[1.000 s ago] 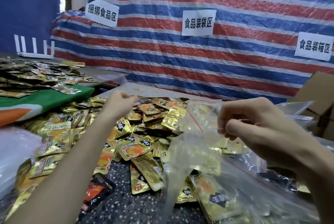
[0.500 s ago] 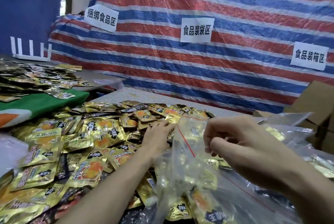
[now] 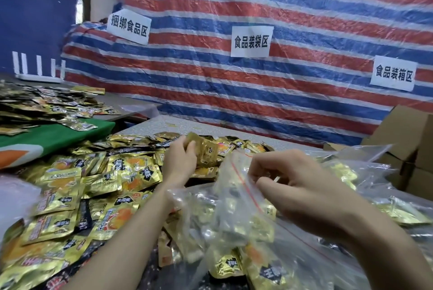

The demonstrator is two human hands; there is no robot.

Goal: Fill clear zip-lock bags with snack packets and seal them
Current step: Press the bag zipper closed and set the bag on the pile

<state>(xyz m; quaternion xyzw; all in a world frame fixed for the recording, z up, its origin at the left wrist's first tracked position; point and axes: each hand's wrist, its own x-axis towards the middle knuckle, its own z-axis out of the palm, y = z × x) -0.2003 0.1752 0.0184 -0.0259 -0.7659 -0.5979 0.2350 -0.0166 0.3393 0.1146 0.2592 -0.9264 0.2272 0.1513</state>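
While the striped tarp (image 3: 257,102) is filling the upper frame, the table (image 3: 178,125) below it is carrying a wide heap of gold snack packets (image 3: 98,184) spreading across the left and centre. Lower right of centre, the clear zip-lock bag (image 3: 234,214) is lying partly loaded, its red-lined mouth (image 3: 237,172) facing up and left toward the heap. The right hand (image 3: 293,186) is pinching the bag's rim between thumb and curled fingers, holding the mouth lifted. Just above and left of it, the left hand (image 3: 180,160) is curling round a small bunch of packets (image 3: 207,149), apparently two or three, though blur is hiding the count. To do this step well, the right hand should be spreading the mouth wide and tilting it toward the incoming bunch. The left should be holding the packets stacked flat and feeding them edge-first past the zip strip, so that no corner is catching or lodging in the track that has to seal cleanly afterwards.
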